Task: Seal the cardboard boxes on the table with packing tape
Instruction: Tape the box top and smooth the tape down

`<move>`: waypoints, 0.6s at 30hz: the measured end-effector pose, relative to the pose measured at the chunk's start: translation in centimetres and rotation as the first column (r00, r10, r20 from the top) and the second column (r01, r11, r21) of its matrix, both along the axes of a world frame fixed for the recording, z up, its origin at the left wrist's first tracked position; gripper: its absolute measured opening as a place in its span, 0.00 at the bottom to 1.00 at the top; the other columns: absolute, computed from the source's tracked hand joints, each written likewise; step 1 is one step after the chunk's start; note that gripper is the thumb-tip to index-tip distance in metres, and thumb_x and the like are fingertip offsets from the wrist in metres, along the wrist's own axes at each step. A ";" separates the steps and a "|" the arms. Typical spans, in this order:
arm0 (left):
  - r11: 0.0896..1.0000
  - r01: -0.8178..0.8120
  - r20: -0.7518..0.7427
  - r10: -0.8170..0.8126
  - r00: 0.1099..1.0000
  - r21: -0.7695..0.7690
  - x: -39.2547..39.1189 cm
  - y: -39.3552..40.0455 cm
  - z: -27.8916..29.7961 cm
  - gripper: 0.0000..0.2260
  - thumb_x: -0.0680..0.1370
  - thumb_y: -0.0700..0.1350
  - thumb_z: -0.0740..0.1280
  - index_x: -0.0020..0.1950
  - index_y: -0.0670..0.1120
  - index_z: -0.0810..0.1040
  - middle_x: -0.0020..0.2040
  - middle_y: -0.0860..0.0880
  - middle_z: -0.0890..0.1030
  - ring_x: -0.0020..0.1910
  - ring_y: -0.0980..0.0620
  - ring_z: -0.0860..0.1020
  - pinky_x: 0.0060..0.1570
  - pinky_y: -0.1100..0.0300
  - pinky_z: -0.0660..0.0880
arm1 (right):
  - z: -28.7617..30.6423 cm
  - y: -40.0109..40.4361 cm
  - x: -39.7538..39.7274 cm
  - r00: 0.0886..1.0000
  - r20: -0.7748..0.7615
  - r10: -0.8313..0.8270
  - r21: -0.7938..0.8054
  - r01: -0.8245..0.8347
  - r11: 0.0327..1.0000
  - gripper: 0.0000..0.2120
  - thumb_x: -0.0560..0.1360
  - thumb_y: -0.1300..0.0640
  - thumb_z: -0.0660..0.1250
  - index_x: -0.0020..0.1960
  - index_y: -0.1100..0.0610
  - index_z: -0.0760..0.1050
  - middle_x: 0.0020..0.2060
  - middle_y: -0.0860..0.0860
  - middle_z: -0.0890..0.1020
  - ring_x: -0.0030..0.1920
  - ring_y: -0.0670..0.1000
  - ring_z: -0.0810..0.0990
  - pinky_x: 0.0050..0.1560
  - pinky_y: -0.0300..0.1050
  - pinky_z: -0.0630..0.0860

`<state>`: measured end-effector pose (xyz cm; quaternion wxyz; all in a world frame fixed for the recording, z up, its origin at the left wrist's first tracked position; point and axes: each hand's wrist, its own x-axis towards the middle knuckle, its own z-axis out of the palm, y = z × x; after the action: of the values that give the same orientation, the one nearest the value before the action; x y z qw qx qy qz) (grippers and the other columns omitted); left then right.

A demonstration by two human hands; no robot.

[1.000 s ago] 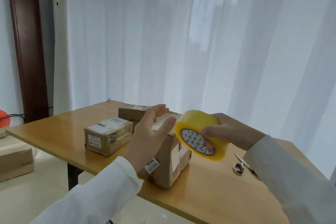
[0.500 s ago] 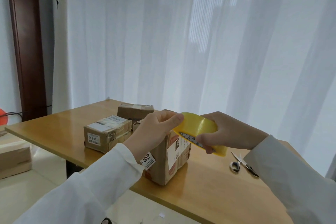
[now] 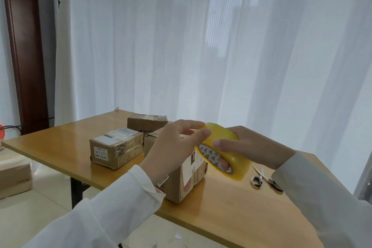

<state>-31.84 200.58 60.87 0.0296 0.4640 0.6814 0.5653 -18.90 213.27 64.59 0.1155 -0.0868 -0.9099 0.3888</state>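
A yellow roll of packing tape (image 3: 225, 141) is held in the air by my right hand (image 3: 251, 147), thumb on its outer face and fingers through the core. My left hand (image 3: 175, 147) reaches over the nearest cardboard box (image 3: 189, 181) and pinches at the roll's upper left edge with thumb and fingertips. That box stands upright on the wooden table (image 3: 231, 207), mostly hidden behind my left hand. A second labelled box (image 3: 115, 147) lies to its left, and a third box (image 3: 147, 122) sits behind.
Scissors (image 3: 265, 179) lie on the table to the right of the tape. White curtains hang behind the table. More cardboard packages (image 3: 14, 175) rest on the floor at the left, near a dark wooden door frame (image 3: 24, 50).
My left hand came off the box top and closed its fingertips on the tape roll's edge. My right hand turned the roll a little, showing the core again.
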 end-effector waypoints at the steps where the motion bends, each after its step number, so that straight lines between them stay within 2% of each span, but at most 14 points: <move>1: 1.000 -0.005 0.029 0.004 1.000 0.027 -0.1 0.0 0.1 0.08 0.73 0.56 0.69 0.50 0.57 0.81 0.43 0.60 0.81 0.41 0.67 0.78 0.37 0.75 0.70 | 0.0 -0.2 0.0 1.000 0.011 0.018 0.018 -0.018 1.000 0.10 0.72 0.47 0.68 0.44 0.54 0.77 0.33 0.50 0.83 0.33 0.45 0.80 0.35 0.32 0.74; 2: 0.999 -0.016 0.044 0.014 0.999 0.049 -0.3 0.2 0.1 0.06 0.73 0.55 0.70 0.46 0.55 0.81 0.40 0.59 0.82 0.39 0.67 0.78 0.36 0.76 0.70 | 0.0 -0.3 0.0 0.999 0.020 0.032 0.033 -0.033 0.999 0.07 0.75 0.50 0.68 0.42 0.52 0.76 0.30 0.48 0.82 0.33 0.46 0.80 0.36 0.33 0.74; 4: 0.996 -0.054 0.050 0.050 0.997 0.068 -0.6 0.4 0.3 0.04 0.74 0.52 0.71 0.43 0.53 0.82 0.38 0.57 0.82 0.37 0.64 0.78 0.36 0.75 0.70 | 0.1 -0.6 0.0 0.999 0.019 0.049 0.090 -0.051 0.995 0.07 0.77 0.53 0.66 0.40 0.47 0.75 0.29 0.42 0.81 0.33 0.43 0.80 0.36 0.32 0.73; 7: 0.992 -0.121 -0.039 0.122 0.992 0.030 -0.6 0.7 0.4 0.05 0.76 0.50 0.68 0.41 0.51 0.79 0.36 0.57 0.79 0.36 0.62 0.76 0.34 0.73 0.69 | 0.1 -0.8 -0.1 0.998 0.028 0.058 0.200 -0.062 0.978 0.06 0.77 0.50 0.65 0.41 0.43 0.73 0.28 0.35 0.80 0.33 0.38 0.79 0.36 0.29 0.71; 10: 0.973 -0.228 -0.256 0.227 0.940 0.025 -0.1 1.1 0.1 0.05 0.79 0.50 0.63 0.44 0.51 0.74 0.40 0.58 0.76 0.39 0.62 0.73 0.37 0.73 0.66 | 0.2 -1.1 0.0 0.998 0.042 0.052 0.179 -0.059 0.982 0.08 0.77 0.51 0.65 0.40 0.45 0.73 0.29 0.39 0.81 0.33 0.43 0.80 0.36 0.31 0.73; 12: 0.967 -0.237 -0.335 0.253 0.908 0.088 0.5 1.1 -0.1 0.05 0.81 0.49 0.58 0.46 0.51 0.70 0.42 0.57 0.76 0.39 0.60 0.74 0.38 0.69 0.70 | 0.5 -1.1 -0.2 0.996 0.083 0.015 0.131 -0.026 0.991 0.10 0.77 0.51 0.64 0.38 0.46 0.76 0.30 0.47 0.82 0.32 0.49 0.79 0.37 0.35 0.75; 13: 0.970 -0.207 -0.344 0.240 0.908 0.131 0.8 1.1 -0.1 0.05 0.81 0.49 0.57 0.47 0.50 0.68 0.41 0.55 0.78 0.39 0.58 0.76 0.39 0.62 0.74 | 0.7 -0.8 -0.4 0.991 0.129 -0.025 0.146 0.006 0.989 0.09 0.77 0.48 0.64 0.40 0.49 0.78 0.31 0.49 0.82 0.34 0.50 0.79 0.38 0.36 0.76; 14: 0.971 -0.175 -0.357 0.223 0.907 0.164 1.0 1.1 0.0 0.05 0.81 0.48 0.56 0.47 0.49 0.67 0.40 0.52 0.78 0.37 0.55 0.77 0.39 0.54 0.76 | 0.7 -0.6 -0.6 0.978 0.188 -0.086 0.190 0.050 0.981 0.13 0.76 0.45 0.64 0.44 0.53 0.79 0.34 0.50 0.82 0.36 0.50 0.80 0.41 0.37 0.77; 15: 0.973 -0.150 -0.380 0.208 0.901 0.176 1.1 1.0 0.2 0.05 0.81 0.48 0.55 0.47 0.49 0.66 0.38 0.51 0.78 0.35 0.52 0.77 0.37 0.50 0.75 | 0.8 -0.3 -0.7 0.956 0.255 -0.147 0.235 0.086 0.968 0.17 0.74 0.40 0.64 0.48 0.54 0.79 0.38 0.49 0.83 0.40 0.49 0.81 0.46 0.39 0.78; 16: 0.975 -0.140 -0.396 0.198 0.897 0.170 1.0 1.0 0.5 0.05 0.81 0.48 0.55 0.47 0.49 0.65 0.36 0.50 0.78 0.33 0.51 0.76 0.35 0.50 0.75 | 0.7 0.0 -0.8 0.946 0.291 -0.146 0.213 0.085 0.973 0.20 0.72 0.36 0.66 0.50 0.52 0.79 0.41 0.47 0.83 0.43 0.48 0.82 0.49 0.41 0.78; 18: 0.975 -0.162 -0.406 0.211 0.889 0.154 0.0 1.2 1.0 0.06 0.82 0.47 0.55 0.47 0.47 0.65 0.33 0.51 0.74 0.29 0.51 0.73 0.31 0.54 0.70 | 0.3 -0.1 -0.5 0.963 0.269 0.008 0.046 -0.021 0.999 0.14 0.67 0.35 0.69 0.44 0.44 0.81 0.38 0.42 0.84 0.42 0.44 0.82 0.45 0.38 0.77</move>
<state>-31.84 201.74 61.85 -0.1989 0.5078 0.6793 0.4910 -19.36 213.17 64.84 -0.0100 -0.1293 -0.9269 0.3523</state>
